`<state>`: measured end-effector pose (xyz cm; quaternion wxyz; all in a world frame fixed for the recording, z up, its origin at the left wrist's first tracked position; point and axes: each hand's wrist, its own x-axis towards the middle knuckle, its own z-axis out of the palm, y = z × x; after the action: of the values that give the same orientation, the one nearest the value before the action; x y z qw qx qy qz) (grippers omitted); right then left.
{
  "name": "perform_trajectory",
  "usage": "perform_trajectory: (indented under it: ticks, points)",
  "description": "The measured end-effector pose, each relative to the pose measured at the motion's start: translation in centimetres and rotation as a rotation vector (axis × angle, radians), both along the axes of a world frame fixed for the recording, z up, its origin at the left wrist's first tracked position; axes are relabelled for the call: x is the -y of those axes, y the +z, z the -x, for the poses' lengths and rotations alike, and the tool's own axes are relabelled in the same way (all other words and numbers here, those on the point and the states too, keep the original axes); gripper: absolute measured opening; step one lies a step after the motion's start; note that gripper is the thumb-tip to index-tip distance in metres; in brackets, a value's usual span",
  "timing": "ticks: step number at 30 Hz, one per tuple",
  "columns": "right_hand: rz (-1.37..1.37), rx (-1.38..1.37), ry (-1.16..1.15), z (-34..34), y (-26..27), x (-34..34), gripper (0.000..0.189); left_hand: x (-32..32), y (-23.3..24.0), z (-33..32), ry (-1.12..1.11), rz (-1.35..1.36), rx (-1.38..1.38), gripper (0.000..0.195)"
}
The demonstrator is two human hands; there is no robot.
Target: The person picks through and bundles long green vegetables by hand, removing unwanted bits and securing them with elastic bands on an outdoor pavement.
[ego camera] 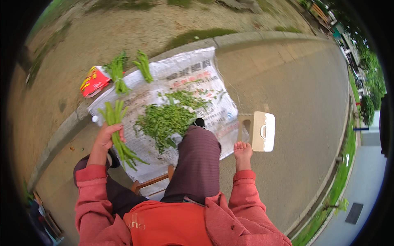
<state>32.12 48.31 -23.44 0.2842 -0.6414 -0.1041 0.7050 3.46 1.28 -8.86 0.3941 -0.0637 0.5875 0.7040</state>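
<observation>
My left hand [108,136] grips a loose bunch of thick green vegetable stems [118,123] above the left edge of a white woven plastic sack [144,92]. Palm turned up, my right hand [243,149] is beside a small beige-and-white plastic stool [263,131]; whether it touches the stool or holds anything small cannot be made out. On the sack lies a heap of plucked green leaves [166,121], partly behind my right knee. A tied bundle of green stems [118,75] and a shorter bunch of stems [143,66] rest at the sack's upper left.
A red and yellow plastic bag [94,81] lies by the tied bundle. A concrete kerb [69,127] runs under the sack's far left side, with bare earth beyond it. Paved road [292,92] stretches right. Under me is a wooden seat frame [153,181].
</observation>
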Motion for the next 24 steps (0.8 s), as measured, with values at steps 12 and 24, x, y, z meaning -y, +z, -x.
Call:
perform_trajectory:
  ticks: [12, 24]
  points:
    - [-0.939, -0.728, 1.603, 28.6, 27.1, 28.2, 0.019, 3.1, 6.0, -0.3, -0.072, -0.392, -0.105, 0.020]
    - [-1.134, -0.370, 1.608, 29.4, 20.9, 28.6, 0.036, 4.9, 5.0, 1.5, -0.049, -0.315, -0.066, 0.020]
